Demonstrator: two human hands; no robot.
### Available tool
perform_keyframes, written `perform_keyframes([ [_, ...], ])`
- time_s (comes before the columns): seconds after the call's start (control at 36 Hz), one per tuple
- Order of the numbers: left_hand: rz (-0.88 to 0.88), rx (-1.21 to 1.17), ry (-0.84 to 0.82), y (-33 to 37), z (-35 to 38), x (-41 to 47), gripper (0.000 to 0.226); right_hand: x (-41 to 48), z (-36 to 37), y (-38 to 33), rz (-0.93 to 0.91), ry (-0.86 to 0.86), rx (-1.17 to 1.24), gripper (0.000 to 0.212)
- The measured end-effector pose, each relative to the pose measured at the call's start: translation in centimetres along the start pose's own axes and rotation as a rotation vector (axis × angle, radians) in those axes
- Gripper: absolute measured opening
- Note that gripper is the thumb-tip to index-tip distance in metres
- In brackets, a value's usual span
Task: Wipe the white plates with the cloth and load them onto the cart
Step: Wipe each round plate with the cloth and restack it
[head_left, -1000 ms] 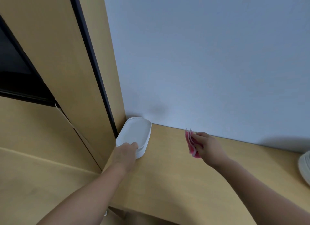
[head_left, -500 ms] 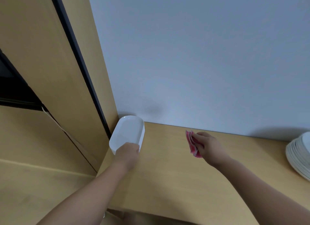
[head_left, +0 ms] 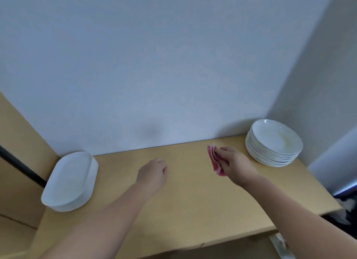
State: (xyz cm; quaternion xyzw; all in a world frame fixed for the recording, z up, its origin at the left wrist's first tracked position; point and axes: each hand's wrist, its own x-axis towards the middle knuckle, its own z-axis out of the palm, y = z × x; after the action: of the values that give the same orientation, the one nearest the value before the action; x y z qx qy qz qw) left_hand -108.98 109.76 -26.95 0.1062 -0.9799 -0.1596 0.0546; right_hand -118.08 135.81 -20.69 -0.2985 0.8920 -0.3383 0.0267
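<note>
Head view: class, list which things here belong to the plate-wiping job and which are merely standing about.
Belongs to the job:
- stack of oval white plates
- stack of round white plates
- pink cloth, pinched in the right hand
- left hand, holding nothing

Merely standing about:
- wooden counter
- grey wall
- wooden panel at the left

No cart shows.

White oval plates (head_left: 70, 178) stacked at shelf's left end, round plates (head_left: 274, 143) stacked right, folded pink cloth (head_left: 215, 160) held between.

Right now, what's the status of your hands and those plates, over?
Left hand empty, over the counter. Right hand holds the pink cloth. Oval plates stacked left, round plates stacked right, untouched. Nothing in the way.
</note>
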Motion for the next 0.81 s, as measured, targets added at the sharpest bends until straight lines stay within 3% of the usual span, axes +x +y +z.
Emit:
perform_keyframes([
  [0.39,0.086,-0.050,-0.086,23.4,6.3,5.9,0.029,-6.7,-15.1,16.1,0.131,0.123,0.021,0.021],
  [0.56,0.023,-0.073,-0.113,27.8,6.9,6.6,0.048,-7.2,-17.4,19.7,0.140,0.123,0.033,0.023],
  [0.81,0.004,-0.125,-0.143,30.7,7.5,11.0,0.029,-5.2,-18.5,22.0,0.153,0.098,-0.060,0.023],
])
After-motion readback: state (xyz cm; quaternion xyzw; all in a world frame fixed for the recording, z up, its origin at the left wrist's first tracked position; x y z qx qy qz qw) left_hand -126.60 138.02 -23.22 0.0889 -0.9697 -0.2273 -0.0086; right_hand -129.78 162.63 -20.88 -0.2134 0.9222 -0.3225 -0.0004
